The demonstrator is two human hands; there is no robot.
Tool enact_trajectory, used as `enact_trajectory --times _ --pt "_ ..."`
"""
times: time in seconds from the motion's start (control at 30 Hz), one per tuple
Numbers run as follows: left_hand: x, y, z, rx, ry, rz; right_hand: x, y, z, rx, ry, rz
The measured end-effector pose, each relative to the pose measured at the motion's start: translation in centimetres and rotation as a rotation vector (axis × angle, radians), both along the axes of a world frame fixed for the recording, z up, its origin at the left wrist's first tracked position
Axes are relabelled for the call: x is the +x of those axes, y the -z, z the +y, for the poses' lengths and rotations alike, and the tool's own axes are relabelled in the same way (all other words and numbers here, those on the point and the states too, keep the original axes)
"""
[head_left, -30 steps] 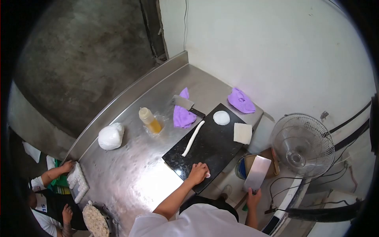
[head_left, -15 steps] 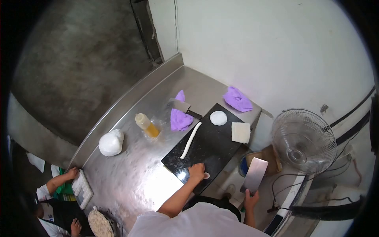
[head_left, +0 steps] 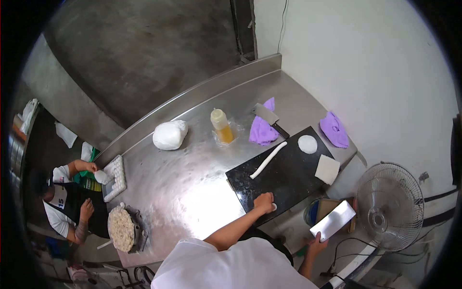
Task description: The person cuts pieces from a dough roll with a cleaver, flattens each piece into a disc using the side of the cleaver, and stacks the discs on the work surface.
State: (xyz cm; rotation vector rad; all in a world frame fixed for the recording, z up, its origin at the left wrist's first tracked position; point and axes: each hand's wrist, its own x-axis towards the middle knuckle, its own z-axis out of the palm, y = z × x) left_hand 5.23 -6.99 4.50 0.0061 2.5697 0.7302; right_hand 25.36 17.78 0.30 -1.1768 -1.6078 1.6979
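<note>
My left hand (head_left: 263,203) is closed, resting at the near edge of the black board (head_left: 288,178); whatever its fingers hold is hidden. A small white round piece (head_left: 274,207) lies right beside it. Off the board's right side, my right hand (head_left: 317,244) grips a broad metal blade (head_left: 334,220), held in the air. On the board are a long white dough strip (head_left: 268,160), a flat white disc (head_left: 307,144) and a square pale pad (head_left: 327,169).
Beyond the board are a cleaver (head_left: 266,114), purple cloths (head_left: 334,130), an oil bottle (head_left: 222,126) and a white wrapped lump (head_left: 170,135). At left a co-worker (head_left: 62,202) stands by a tray (head_left: 115,178) and a filled bowl (head_left: 122,229). A fan (head_left: 389,207) stands right.
The camera view has turned, so the table appears rotated and more of the co-worker shows. A white piece is now visible in the co-worker's hand. The blade in my right hand is tilted further over.
</note>
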Motion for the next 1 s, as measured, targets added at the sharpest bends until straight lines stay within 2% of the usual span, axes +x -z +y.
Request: enact_trajectory --times 0.23,0.3,0.4,0.53,0.73,0.83,0.9,1.0 --pt "0.9 1.2 -0.7 0.199 -0.063 0.012 0.2 0.8 0.6 0.038 0.04 0.051" --pt "0.7 1.9 -1.8 0.34 0.06 0.058 0.3 1.1 0.5 0.019 0.05 0.055" --pt "0.6 2.6 -2.8 0.376 0.14 0.168 0.7 0.8 0.0 -0.004 0.045 0.057" --pt "0.7 2.1 -2.8 0.352 0.135 0.184 0.2 -0.8 -0.9 0.018 0.013 0.017" --pt "0.6 1.9 -2.8 0.386 0.105 0.137 0.0 1.3 0.3 0.046 -0.031 -0.035" --pt "1.7 2.9 -3.5 0.544 0.147 0.223 -0.6 0.2 -0.7 0.033 -0.002 0.021" --pt "2.7 3.5 -3.5 0.551 0.195 0.531 -0.6 0.4 -0.9 -0.021 0.02 0.033" --pt "2.6 3.9 -3.6 0.618 0.237 0.55 -0.4 0.6 -1.0 -0.06 0.024 0.031"
